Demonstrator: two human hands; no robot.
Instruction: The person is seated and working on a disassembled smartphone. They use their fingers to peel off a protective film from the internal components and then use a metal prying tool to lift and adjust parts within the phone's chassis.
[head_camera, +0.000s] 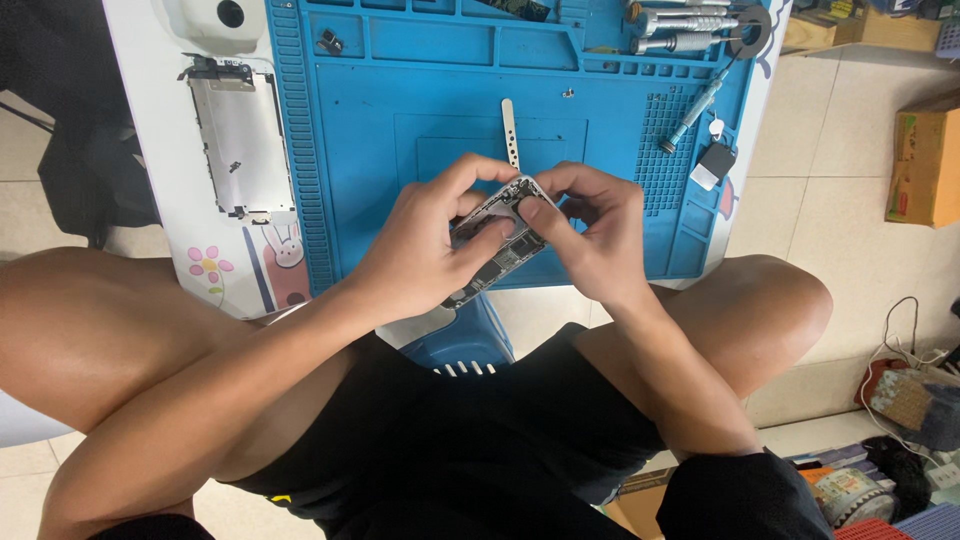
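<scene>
Phone (497, 243) is held in both hands just above the near edge of the blue mat (420, 80), tilted, open side up — boards and black parts inside show through the gaps btwn fingers. Left hand (420, 255) grips the lower-left side, thumb and index pinched over the top edge. Right hand (590, 235) clamps the upper-right corner, thumb pressing down on the inside of the frame. Both sets of fingers are closed on the phone, none loose.

Progress, judging by how things lie: the opening-up looks done. The screen panel (240, 145) is already off and lies face down on the white table, left of the mat, well apart from the phone. A tiny screw (568, 93) sits loose on the mat and a small dark part (331, 42) rests in a top tray, so some fasteners and bits seem to be out too. The spudger (511, 130) lies flat on the mat just beyond the hands, not in use. Screwdrivers (690, 110) lie at the mat's top right, untouched.

What's left — the internals are in the frame, so I'd put the job at mid-stage. Can't tell which part the right thumb works on; fingers hide it.
</scene>
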